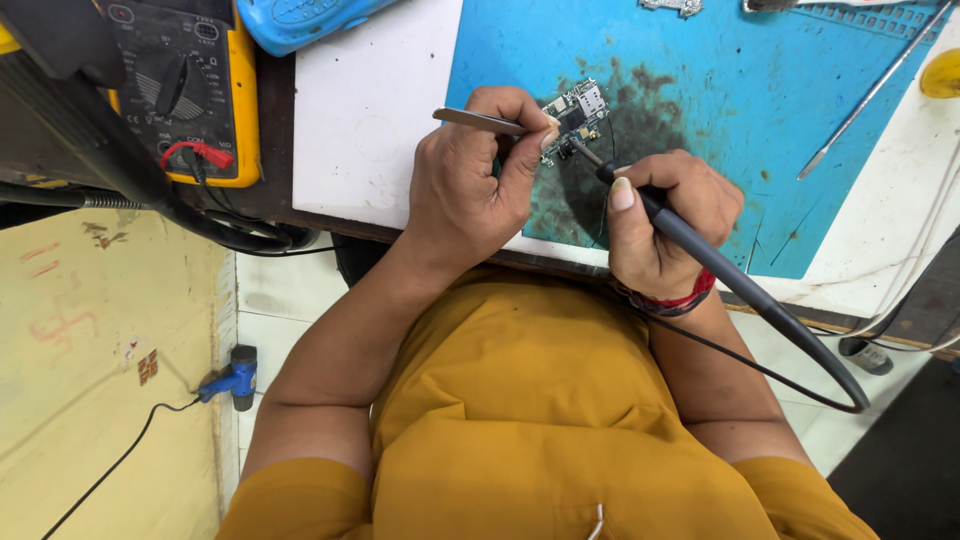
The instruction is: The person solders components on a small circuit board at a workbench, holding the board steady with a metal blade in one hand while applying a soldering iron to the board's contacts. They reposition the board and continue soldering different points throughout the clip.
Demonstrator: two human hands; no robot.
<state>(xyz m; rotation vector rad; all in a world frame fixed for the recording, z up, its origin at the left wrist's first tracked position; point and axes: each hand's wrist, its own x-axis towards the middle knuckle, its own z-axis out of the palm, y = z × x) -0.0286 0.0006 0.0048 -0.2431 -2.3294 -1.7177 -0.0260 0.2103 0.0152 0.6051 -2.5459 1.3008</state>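
- Mustard-yellow shirt [520, 420] filled the foreground.
- Left hand [470, 185] was closed around metal tweezers [480, 120], steadying a small circuit board [575, 118] on the blue mat [720, 90].
- Right hand [665, 220] gripped a soldering iron [700, 250]; a light, brief tip touch looked wisest.

PLACE: electronics repair workshop | SHOWN BY: stained blue rubber work mat [760, 90] laid on white bench [365, 110]; yellow-cased multimeter [185, 85]; small green circuit board [575, 118]; black-handled soldering iron [700, 250]

Left hand [470, 190] grips metal tweezers [480, 121] at small circuit board [575, 115] on blue mat [760, 90]; right hand [665, 215] holds black soldering iron [700, 245], tip touching board; yellow multimeter [185, 85] far left.
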